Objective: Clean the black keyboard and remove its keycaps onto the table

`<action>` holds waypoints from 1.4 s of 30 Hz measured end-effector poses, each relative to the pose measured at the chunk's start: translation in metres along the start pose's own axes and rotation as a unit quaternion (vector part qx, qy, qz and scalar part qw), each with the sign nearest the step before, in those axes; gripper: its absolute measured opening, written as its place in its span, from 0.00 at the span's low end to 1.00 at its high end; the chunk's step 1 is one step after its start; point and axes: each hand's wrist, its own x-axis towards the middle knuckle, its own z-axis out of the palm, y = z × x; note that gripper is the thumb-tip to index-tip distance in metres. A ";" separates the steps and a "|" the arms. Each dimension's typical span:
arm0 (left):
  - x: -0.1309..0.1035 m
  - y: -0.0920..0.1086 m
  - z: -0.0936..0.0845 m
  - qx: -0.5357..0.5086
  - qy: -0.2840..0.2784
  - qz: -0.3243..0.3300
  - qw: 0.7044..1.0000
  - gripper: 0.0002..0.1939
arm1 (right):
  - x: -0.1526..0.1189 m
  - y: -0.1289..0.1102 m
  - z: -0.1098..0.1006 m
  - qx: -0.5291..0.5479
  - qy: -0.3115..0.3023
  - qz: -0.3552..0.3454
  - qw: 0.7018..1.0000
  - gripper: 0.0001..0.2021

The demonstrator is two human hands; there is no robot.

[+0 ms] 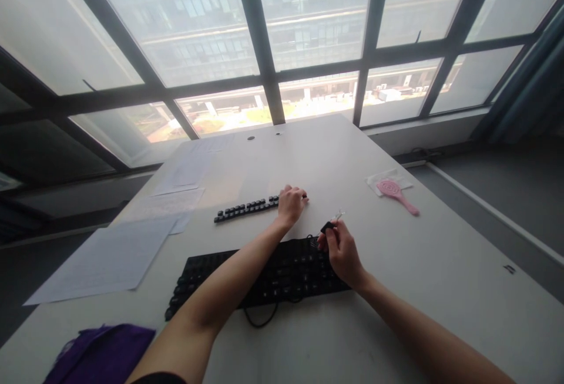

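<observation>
A black keyboard [282,275] lies on the white table under my forearms, with its cable looping out at the near side. Beyond it, loose black keycaps [247,208] are lined up in two rows. My left hand [291,203] is at the right end of these rows, fingers curled down around a dark keycap [305,197] that shows at the fingertips. Over the keyboard's upper right corner, my right hand [342,252] pinches a keycap puller [326,227] with a black body and thin wire prongs. My fingers hide part of it.
Paper sheets [106,260] spread along the table's left side. A pink hairbrush [399,195] rests partly on a white packet [374,181] at the right. Purple cloth [103,353] lies at the near left. Windows [317,20] stand behind the table [440,307].
</observation>
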 end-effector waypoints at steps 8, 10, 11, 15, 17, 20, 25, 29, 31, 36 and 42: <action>0.001 -0.006 0.002 0.015 0.038 -0.027 0.999 0.06 | -0.001 0.000 0.001 0.003 -0.005 0.002 1.000 0.07; 0.001 -0.007 0.002 0.011 0.039 -0.039 0.998 0.06 | -0.001 0.000 0.000 0.004 -0.008 0.001 1.000 0.08; 0.001 -0.007 0.003 0.009 0.040 -0.044 0.998 0.05 | -0.001 0.000 0.000 0.004 -0.008 0.000 1.000 0.08; 0.001 -0.008 0.004 0.000 0.042 -0.056 0.998 0.05 | -0.001 0.002 0.000 0.002 -0.009 0.001 1.000 0.09; 0.001 -0.008 0.004 -0.005 0.043 -0.061 0.997 0.05 | -0.001 0.001 0.000 0.002 -0.006 0.001 1.000 0.09; 0.002 -0.007 -0.002 -0.022 0.052 -0.064 0.996 0.06 | 0.000 -0.003 -0.001 0.020 0.009 0.004 1.000 0.08; -0.010 0.004 -0.029 -0.057 0.080 -0.053 0.994 0.07 | 0.006 -0.010 -0.010 0.032 0.048 0.001 0.998 0.08; -0.044 0.024 -0.052 -0.106 0.045 0.006 0.993 0.07 | 0.010 -0.007 -0.020 -0.032 0.016 -0.026 0.999 0.06; -0.065 0.034 -0.057 -0.137 0.024 0.023 0.990 0.08 | 0.010 -0.004 -0.023 -0.080 -0.016 -0.051 0.995 0.06; -0.103 0.049 -0.048 -0.190 -0.007 0.014 0.982 0.12 | 0.008 -0.002 -0.020 -0.149 -0.088 -0.119 0.978 0.08; -0.115 0.050 -0.044 -0.229 -0.034 0.029 0.972 0.14 | 0.006 -0.004 -0.020 -0.214 -0.161 -0.165 0.949 0.10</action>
